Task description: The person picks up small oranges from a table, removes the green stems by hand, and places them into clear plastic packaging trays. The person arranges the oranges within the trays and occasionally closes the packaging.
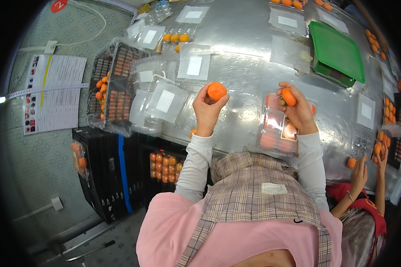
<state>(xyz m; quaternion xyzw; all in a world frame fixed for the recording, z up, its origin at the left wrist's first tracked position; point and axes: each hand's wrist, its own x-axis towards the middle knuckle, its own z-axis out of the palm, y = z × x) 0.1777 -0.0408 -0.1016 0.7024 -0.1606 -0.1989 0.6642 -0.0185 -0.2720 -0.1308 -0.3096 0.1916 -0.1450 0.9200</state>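
My left hand [207, 115] grips a round orange persimmon [217, 91] above the metal table [235, 133]. A second persimmon [289, 97], its green calyx showing, sits in my right hand [301, 113]. Beneath the right hand lies a clear plastic pack [269, 142] with several fruits and a label inside; my hand hides part of it. An empty clear plastic tray [235, 75] lies beyond my hands. Below my left wrist, another orange fruit [193, 132] is partly hidden.
At the left stands a plastic-lined crate [117, 86] with orange fruits. Clear packs with white labels [165, 101] lie beside it. A green lidded box [337, 51] stands at the back right. Another person's hands [359, 175] work at the right. Black stacked crates [100, 170] stand lower left.
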